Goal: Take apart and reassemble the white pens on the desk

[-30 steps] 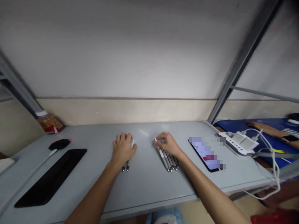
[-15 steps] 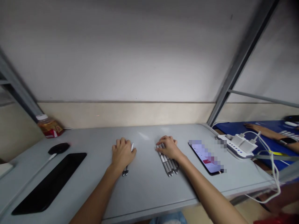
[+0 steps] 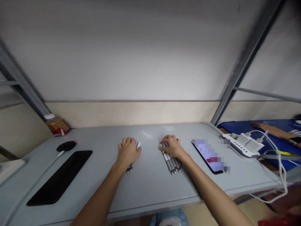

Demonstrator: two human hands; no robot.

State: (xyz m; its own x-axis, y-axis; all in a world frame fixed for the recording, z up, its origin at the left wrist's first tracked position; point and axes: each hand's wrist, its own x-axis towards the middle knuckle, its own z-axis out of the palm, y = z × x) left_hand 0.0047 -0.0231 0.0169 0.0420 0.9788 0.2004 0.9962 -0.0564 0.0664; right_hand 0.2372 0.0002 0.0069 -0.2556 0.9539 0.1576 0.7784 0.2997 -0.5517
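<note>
My left hand (image 3: 127, 152) lies palm down over a couple of pens, its fingers bent around them and the thumb along the right side. The white end of one pen (image 3: 138, 145) shows by the thumb, and dark ends poke out below the palm. Further right, my right hand (image 3: 171, 146) curls over the top of a row of several grey-and-white pens (image 3: 171, 163) lying side by side. Its thumb and index finger close at the upper left end of the row. The palm and wrist partly cover the pens on the right.
A phone (image 3: 209, 157) with a lit screen lies right of my right hand, before a white power strip (image 3: 242, 147) with plugs and cables. At left are a black slab (image 3: 61, 177), a round black charger (image 3: 66, 146) and a bottle (image 3: 57, 125). Another person's arm (image 3: 272, 130) rests on a blue surface.
The view has turned slightly left, so everything sits a little further right. Both hands stay over their pens; a bit more of the pen's white end shows beside my left thumb.
</note>
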